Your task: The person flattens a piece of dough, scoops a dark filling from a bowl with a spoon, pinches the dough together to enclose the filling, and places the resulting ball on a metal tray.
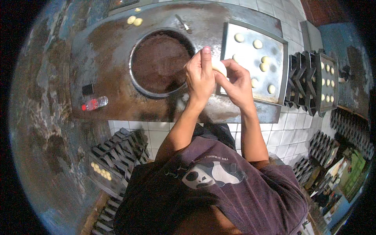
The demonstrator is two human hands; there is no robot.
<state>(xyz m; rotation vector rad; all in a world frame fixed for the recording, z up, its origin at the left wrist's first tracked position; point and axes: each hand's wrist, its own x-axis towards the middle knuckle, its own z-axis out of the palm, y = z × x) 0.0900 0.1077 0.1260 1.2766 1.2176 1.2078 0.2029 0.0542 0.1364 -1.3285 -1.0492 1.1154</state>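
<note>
1 dough piece (219,68): pale cream, smooth-looking, visible edge rounded. Held between left hand (199,76) and right hand (237,83), partly covered; full shape not discernible.

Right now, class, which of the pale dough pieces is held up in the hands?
The dough piece between the left hand and right hand; the others lie on trays or the table.

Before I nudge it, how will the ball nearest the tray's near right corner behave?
The ball looks round, so a light push may well roll it. The tray has a raised rim, which would probably stop it. Its pale, dough-like look suggests softness, so a firm pinch could dent it.
</note>
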